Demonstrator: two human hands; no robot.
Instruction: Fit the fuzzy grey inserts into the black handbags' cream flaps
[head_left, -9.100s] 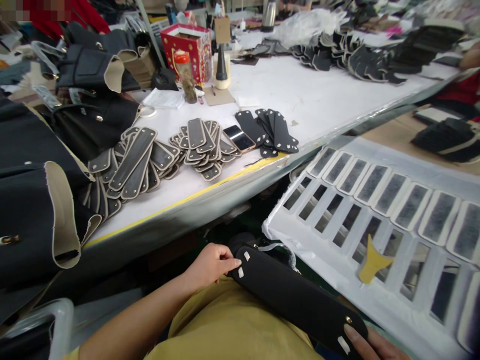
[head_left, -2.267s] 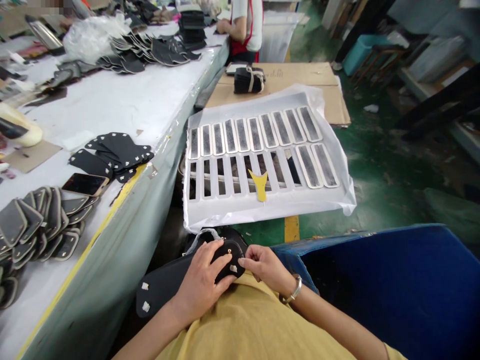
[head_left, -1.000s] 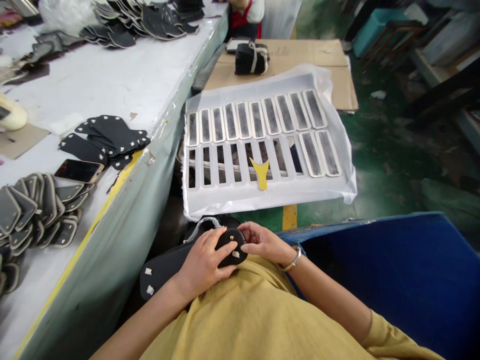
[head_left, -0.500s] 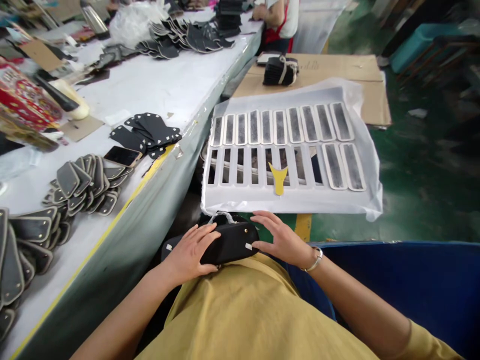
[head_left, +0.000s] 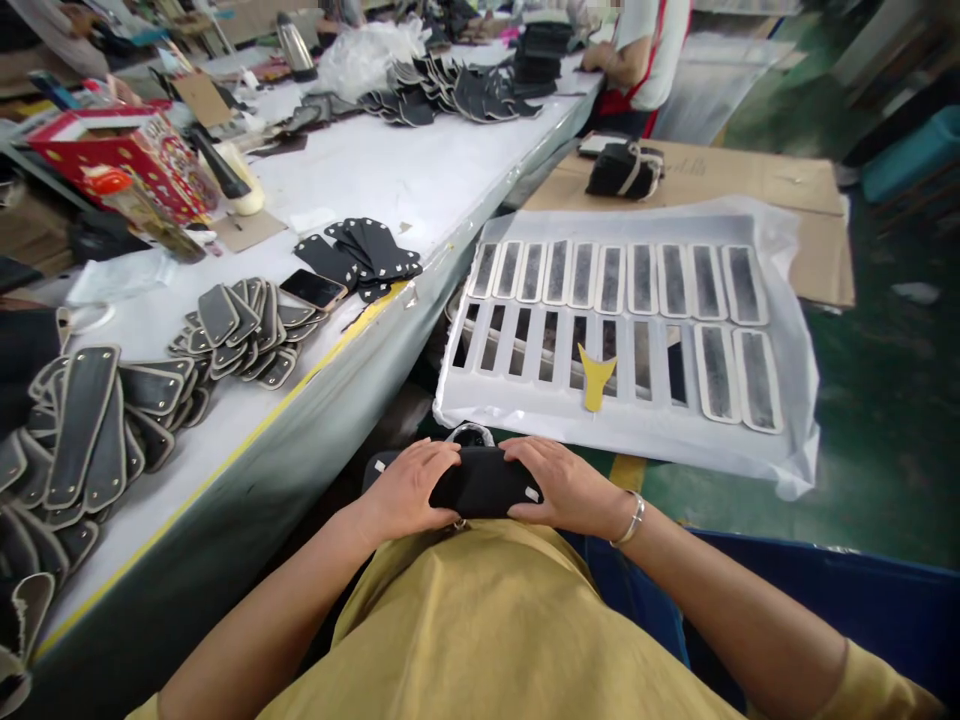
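While left fingers (head_left: 433,454) and right fingers (head_left: 527,452) pinch the black panel (head_left: 484,484), an orange-capped bottle (head_left: 150,217) holds brownish contents (head_left: 178,242).

I'm holding one black piece (head_left: 484,482), long and smooth, with a matte-looking face. It's lying crosswise right in front of my body, long side running left to right, broad face turning up toward me. My left hand (head_left: 412,487) is gripping it left of the middle, fingers over the far edge, thumb along the near one; my right hand (head_left: 562,487) is clasping the right end likewise. Small white tabs (head_left: 532,493) are showing near both ends. A clear-wrapped loop (head_left: 472,433) is sticking up just behind the far edge.
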